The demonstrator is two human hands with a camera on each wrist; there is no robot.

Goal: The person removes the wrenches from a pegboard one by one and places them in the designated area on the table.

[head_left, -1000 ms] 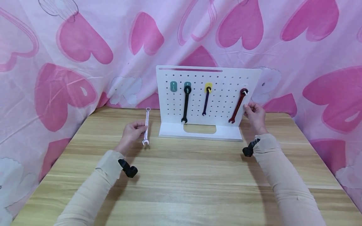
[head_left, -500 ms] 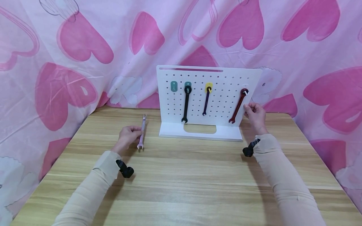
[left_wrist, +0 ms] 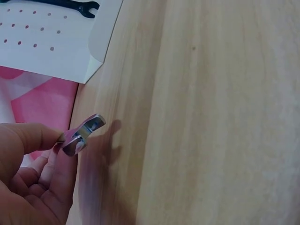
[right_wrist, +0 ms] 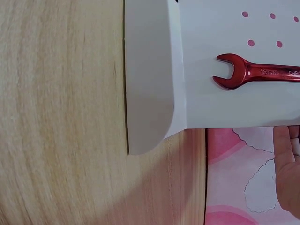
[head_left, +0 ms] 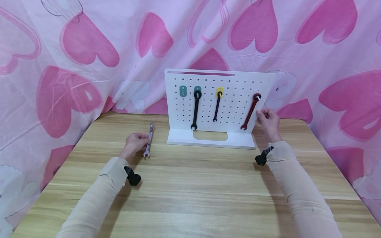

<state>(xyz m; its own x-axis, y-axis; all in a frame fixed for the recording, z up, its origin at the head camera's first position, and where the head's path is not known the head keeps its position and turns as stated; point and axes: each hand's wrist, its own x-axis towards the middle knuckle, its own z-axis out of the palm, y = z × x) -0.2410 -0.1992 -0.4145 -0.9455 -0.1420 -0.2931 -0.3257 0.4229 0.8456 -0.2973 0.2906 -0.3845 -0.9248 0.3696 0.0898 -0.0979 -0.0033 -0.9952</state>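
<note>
A silver combination wrench [head_left: 149,140] is pinched between the thumb and fingers of my left hand [head_left: 135,143], left of the pegboard [head_left: 235,112]. Its ring end points to the back and its open jaw to the front; the left wrist view shows the jaw end [left_wrist: 84,136] close up, above its shadow. My right hand [head_left: 270,123] holds the right edge of the white pegboard, beside a hanging red wrench [right_wrist: 239,71]. Part of that hand is cut off in the right wrist view.
A black wrench [head_left: 195,112] and a small dark purple wrench [head_left: 217,107] also hang on the board by their ring ends. At its left is a bare green hook plate [head_left: 183,91]. The wooden table [head_left: 193,191] meets a pink heart-print curtain [head_left: 125,29] behind.
My left hand has moved slightly left and toward the front with the silver wrench, which now leans a little more. The right hand and the pegboard have stayed in place.
</note>
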